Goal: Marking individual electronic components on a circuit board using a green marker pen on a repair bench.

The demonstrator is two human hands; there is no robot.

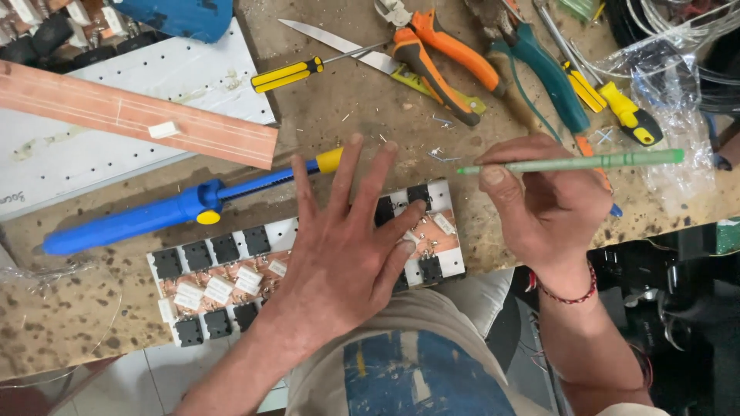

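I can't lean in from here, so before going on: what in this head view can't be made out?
- Middle of the circuit board: covered by the left hand.
- Tip of the green pen-like tool: too thin to tell whether it touches anything.
- Right hand grip: fingers curl under, hidden.
- Blue object at the top: cut off by the frame edge.
- Small parts on the board: too small to identify.

Left hand lies flat, fingers spread, on the circuit board. Right hand at 3 o'clock pinches a green pen-like tool. Blue solder sucker sits at 10 o'clock.
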